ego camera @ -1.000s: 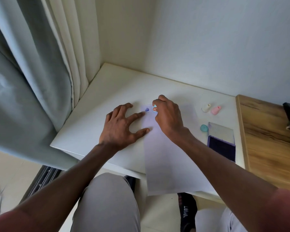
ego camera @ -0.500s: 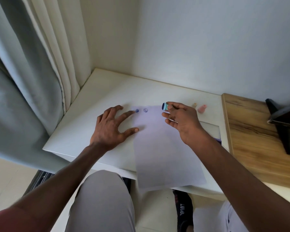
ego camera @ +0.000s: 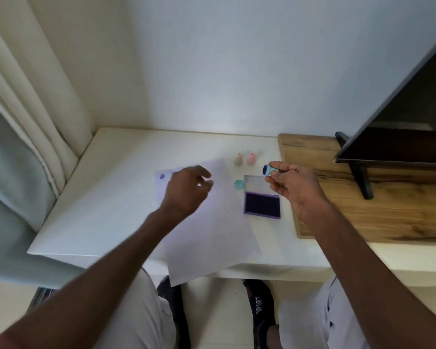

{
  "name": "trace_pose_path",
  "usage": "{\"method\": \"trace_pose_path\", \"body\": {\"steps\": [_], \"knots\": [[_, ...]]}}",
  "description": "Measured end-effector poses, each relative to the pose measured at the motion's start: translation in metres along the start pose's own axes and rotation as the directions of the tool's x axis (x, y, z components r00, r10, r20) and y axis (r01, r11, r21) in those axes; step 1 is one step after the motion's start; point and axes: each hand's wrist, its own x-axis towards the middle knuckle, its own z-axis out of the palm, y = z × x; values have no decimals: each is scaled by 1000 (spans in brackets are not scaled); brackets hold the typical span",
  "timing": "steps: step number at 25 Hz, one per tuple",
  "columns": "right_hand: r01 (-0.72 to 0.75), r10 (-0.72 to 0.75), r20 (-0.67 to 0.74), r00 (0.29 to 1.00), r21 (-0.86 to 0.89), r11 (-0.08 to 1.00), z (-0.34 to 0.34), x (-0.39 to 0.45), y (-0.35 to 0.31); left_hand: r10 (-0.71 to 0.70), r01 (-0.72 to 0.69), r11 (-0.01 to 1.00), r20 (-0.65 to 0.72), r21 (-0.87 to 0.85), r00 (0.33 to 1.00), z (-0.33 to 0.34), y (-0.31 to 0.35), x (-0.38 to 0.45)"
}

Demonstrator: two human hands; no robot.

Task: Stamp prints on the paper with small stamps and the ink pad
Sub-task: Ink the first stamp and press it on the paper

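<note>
A white sheet of paper (ego camera: 209,238) lies on the white table (ego camera: 106,197), its near end hanging over the edge. A purple print (ego camera: 162,176) shows at its far left corner. My right hand (ego camera: 291,188) pinches a small teal stamp (ego camera: 267,170) above the open purple ink pad (ego camera: 262,204), the inked face turned left. My left hand (ego camera: 186,191) hovers blurred over the paper's far end, fingers loosely curled, holding nothing. A teal cap (ego camera: 239,184) lies left of the pad. A beige stamp (ego camera: 238,159) and a pink stamp (ego camera: 251,158) stand behind it.
A wooden board (ego camera: 363,210) adjoins the table on the right, with a dark screen (ego camera: 408,127) on a black stand. Curtains (ego camera: 23,127) hang at the left. A wall closes the back. My knees and shoes show below the table edge.
My right hand has carried the teal stamp from the paper's far edge rightward to above the ink pad. My left hand has lifted off the table and moved right over the paper.
</note>
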Motion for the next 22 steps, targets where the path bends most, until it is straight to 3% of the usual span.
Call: {"method": "trace_pose_path", "body": {"steps": [3, 7, 14, 16, 19, 20, 22], "knots": [[35, -35, -2, 999, -93, 995, -11, 9, -5, 42, -40, 999, 93, -17, 995, 42, 30, 6], [154, -158, 17, 987, -344, 926, -3, 23, -4, 154, -187, 964, 179, 189, 972, 74, 38, 21], [218, -216, 61, 974, -493, 842, 3, 35, -1, 171, -205, 952, 158, 227, 972, 93, 34, 39], [231, -223, 76, 972, -505, 832, 5, 34, -1, 141, -154, 979, 104, 136, 985, 88, 39, 40], [230, -219, 79, 973, -481, 846, 11, 31, -1, 46, -43, 988, 12, -150, 999, 76, 51, 41], [216, -204, 76, 976, -451, 866, 13, 29, -1, -9, 13, 959, 15, -283, 1000, 72, 54, 41], [164, -152, 63, 986, -353, 921, 16, 29, -2, -114, 153, 799, 103, -581, 988, 65, 59, 40]]}}
